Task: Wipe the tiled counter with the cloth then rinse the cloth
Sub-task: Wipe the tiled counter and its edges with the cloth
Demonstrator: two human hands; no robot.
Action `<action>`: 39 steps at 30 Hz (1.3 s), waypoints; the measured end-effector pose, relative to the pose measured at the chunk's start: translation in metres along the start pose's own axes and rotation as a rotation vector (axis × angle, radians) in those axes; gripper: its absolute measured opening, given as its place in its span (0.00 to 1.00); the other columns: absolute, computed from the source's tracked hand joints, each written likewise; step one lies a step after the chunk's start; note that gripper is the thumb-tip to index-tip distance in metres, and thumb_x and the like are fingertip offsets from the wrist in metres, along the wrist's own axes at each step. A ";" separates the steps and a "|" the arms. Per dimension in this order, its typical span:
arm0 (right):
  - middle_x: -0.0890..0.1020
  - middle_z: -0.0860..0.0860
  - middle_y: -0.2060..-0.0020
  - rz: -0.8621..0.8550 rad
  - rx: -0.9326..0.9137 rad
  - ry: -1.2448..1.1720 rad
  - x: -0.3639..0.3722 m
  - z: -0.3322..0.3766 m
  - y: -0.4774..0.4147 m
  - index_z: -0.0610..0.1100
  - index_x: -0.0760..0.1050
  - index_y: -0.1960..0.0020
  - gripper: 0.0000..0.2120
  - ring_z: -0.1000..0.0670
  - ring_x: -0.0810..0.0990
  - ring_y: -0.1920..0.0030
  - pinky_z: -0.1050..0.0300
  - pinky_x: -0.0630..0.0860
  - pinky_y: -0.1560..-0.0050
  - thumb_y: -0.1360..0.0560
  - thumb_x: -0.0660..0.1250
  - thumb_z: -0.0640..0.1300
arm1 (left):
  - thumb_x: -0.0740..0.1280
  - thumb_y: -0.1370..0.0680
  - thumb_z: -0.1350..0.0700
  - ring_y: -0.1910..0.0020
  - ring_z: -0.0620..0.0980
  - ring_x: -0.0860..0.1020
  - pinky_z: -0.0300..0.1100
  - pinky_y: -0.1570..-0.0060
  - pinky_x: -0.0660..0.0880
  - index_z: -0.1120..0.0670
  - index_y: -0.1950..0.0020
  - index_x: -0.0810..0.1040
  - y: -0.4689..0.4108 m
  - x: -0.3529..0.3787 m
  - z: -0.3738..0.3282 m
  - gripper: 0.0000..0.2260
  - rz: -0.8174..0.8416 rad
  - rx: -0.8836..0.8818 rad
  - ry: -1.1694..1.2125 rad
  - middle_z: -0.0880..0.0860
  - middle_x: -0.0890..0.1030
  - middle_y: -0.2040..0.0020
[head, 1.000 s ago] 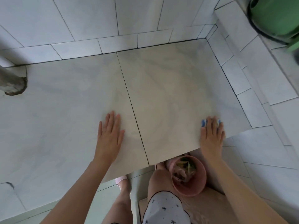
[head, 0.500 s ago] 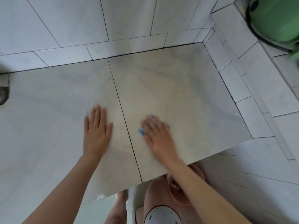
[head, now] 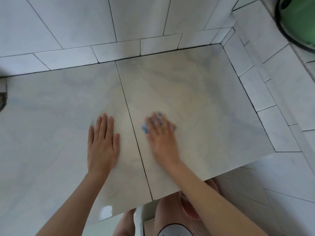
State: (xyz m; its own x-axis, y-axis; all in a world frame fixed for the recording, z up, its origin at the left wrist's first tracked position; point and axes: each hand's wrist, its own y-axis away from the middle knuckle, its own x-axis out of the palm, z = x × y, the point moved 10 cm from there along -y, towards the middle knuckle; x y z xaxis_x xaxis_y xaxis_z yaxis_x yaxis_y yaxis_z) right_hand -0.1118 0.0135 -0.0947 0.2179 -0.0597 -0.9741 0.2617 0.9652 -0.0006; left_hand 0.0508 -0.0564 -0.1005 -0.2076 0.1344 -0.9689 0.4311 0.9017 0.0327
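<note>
The tiled counter [head: 196, 103] is pale marbled stone with one dark grout line running front to back. My left hand [head: 102, 143] lies flat on the left tile, fingers together, holding nothing. Just right of the grout line, my right hand [head: 162, 137] presses flat on a small blue cloth [head: 144, 128]. Only bits of the cloth show past my fingers and at the left of my palm. The right hand is motion-blurred.
White tiled walls rise behind and to the right of the counter. A green container [head: 300, 19] stands at the top right. Below the counter's front edge are a pink bucket [head: 190, 208] and the person's legs [head: 167, 217]. A dark round object [head: 2, 97] pokes in at the left edge.
My right hand slid the cloth from the counter's right front corner leftward to beside the grout line. My left hand stayed flat in place; the view shifted slightly.
</note>
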 end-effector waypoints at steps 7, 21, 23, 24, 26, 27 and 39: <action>0.68 0.47 0.29 0.141 -0.284 0.034 0.009 -0.006 -0.029 0.47 0.66 0.29 0.24 0.43 0.64 0.28 0.50 0.55 0.32 0.22 0.49 0.52 | 0.46 0.19 0.49 0.24 0.48 0.49 0.49 0.25 0.46 0.56 0.23 0.52 0.000 -0.001 0.000 0.25 0.001 0.000 -0.018 0.53 0.53 0.23; 0.73 0.43 0.33 -0.009 -0.011 0.078 0.004 -0.010 -0.108 0.42 0.70 0.32 0.23 0.38 0.69 0.32 0.44 0.64 0.36 0.23 0.51 0.49 | 0.46 0.19 0.50 0.24 0.50 0.50 0.51 0.26 0.48 0.56 0.23 0.53 0.000 -0.001 -0.001 0.25 0.003 -0.004 -0.044 0.55 0.54 0.23; 0.71 0.47 0.31 0.084 -0.190 0.082 0.021 0.056 -0.095 0.46 0.69 0.30 0.24 0.40 0.67 0.30 0.45 0.58 0.33 0.22 0.50 0.51 | 0.45 0.19 0.50 0.24 0.50 0.51 0.51 0.26 0.49 0.57 0.23 0.53 0.000 -0.002 -0.001 0.25 0.006 -0.007 -0.044 0.55 0.54 0.23; 0.70 0.48 0.30 0.135 -0.249 0.089 0.026 0.075 -0.092 0.47 0.68 0.30 0.24 0.42 0.67 0.30 0.46 0.57 0.32 0.22 0.49 0.52 | 0.45 0.19 0.50 0.24 0.50 0.51 0.52 0.26 0.50 0.57 0.23 0.53 0.000 -0.002 -0.002 0.25 0.008 -0.007 -0.050 0.55 0.54 0.23; 0.71 0.51 0.31 0.190 -0.354 0.117 0.033 0.078 -0.099 0.49 0.68 0.30 0.25 0.44 0.68 0.30 0.48 0.58 0.33 0.23 0.48 0.54 | 0.46 0.19 0.50 0.24 0.50 0.51 0.51 0.26 0.50 0.57 0.24 0.54 -0.001 -0.001 -0.001 0.25 0.010 -0.007 -0.048 0.54 0.54 0.23; 0.71 0.50 0.31 0.190 -0.386 0.132 0.032 0.069 -0.105 0.49 0.69 0.31 0.24 0.44 0.69 0.31 0.49 0.59 0.34 0.23 0.48 0.54 | 0.46 0.19 0.49 0.24 0.50 0.52 0.50 0.26 0.49 0.57 0.24 0.55 -0.001 -0.002 0.000 0.25 0.005 -0.007 -0.033 0.54 0.56 0.23; 0.52 0.45 0.24 0.038 0.447 0.068 -0.027 -0.146 -0.182 0.44 0.51 0.24 0.24 0.42 0.47 0.24 0.44 0.48 0.27 0.18 0.46 0.49 | 0.49 0.20 0.50 0.25 0.51 0.54 0.49 0.27 0.45 0.56 0.25 0.60 -0.065 -0.006 -0.009 0.24 -0.076 -0.056 0.068 0.56 0.61 0.25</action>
State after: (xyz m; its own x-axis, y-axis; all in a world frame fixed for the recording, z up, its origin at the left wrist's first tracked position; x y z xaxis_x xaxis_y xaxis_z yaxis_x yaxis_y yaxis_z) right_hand -0.3030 -0.1233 -0.1014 0.1766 0.0050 -0.9843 0.6380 0.7609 0.1183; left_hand 0.0164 -0.1120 -0.0950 -0.2973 0.0906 -0.9505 0.3624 0.9317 -0.0246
